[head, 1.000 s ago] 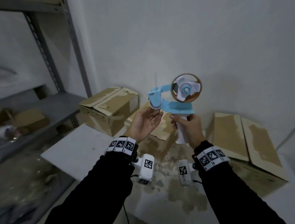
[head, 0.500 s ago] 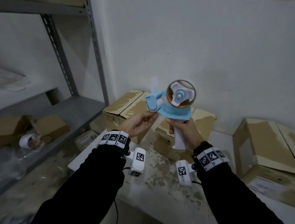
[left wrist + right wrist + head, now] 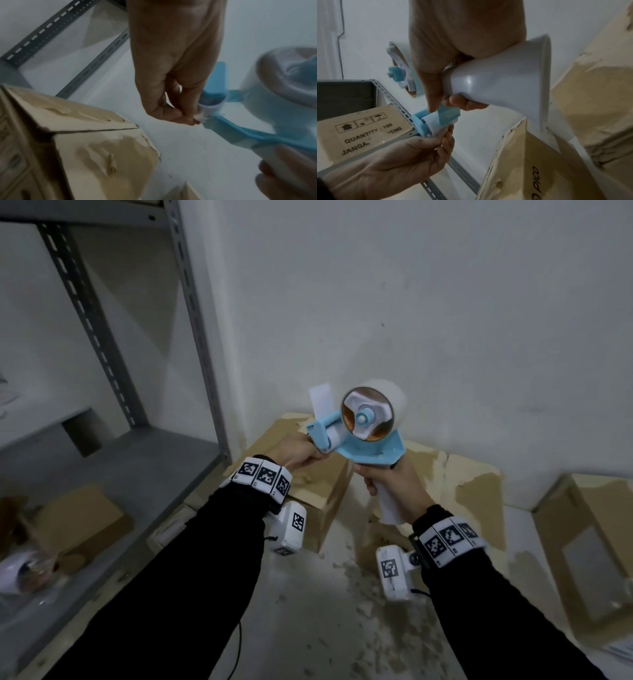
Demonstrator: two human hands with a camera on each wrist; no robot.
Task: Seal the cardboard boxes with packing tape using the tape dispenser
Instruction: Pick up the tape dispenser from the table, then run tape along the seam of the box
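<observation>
Tape dispenser point(image 3: 359, 436) hangs above the counter point(image 3: 342, 611), right hand point(image 3: 394, 487) wrapped round its handle, left hand point(image 3: 298, 451) fingers point(image 3: 187, 119) pinching the tape end at the roller, which may slip, stick back or crease before reaching the cardboard boxes point(image 3: 318, 484).

cardboard boxes point(image 3: 308, 470) crowd below; wall point(image 3: 428, 302) behind (shelf post point(image 3: 202, 330) left)

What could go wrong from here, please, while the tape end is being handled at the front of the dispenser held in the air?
The left hand pinches at the roller end of the tape dispenser, likely where the cutting blade sits, so a slip could nick a finger. The loose tape end sticks up free and could fold onto itself.
</observation>
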